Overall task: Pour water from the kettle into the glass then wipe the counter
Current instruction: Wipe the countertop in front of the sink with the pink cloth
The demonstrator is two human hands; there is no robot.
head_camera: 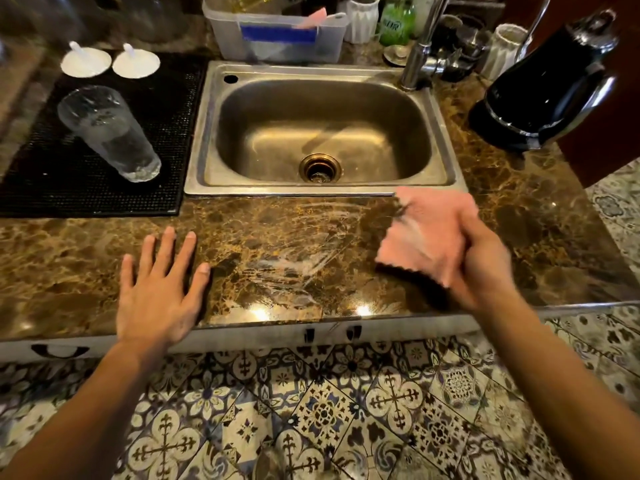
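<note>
The right hand point(485, 261) is gripping the pink cloth point(429, 233), fingers curled round its near edge, over the marble counter point(69, 258) just in front of the sink's right corner. The cloth is looking soft and square with a zigzag-cut edge, blurred and throwing a shadow beneath it; whether it is touching the stone, I cannot tell. The left hand point(162, 289) is lying flat on the counter, fingers straight and spread, holding nothing. Between the two hands, wet streaks point(294, 258) are gleaming across the marble.

Over on the left, the tall clear glass point(107, 133) is standing on the black mat point(166, 133) with water showing inside it. The black kettle point(547, 84) is sitting on its base at the far right, well apart from the glass. The steel sink point(446, 161) is lying between them, its basin bare down to the drain. Behind it, a clear plastic tub point(277, 36) is holding something pink that is poking above its rim.
</note>
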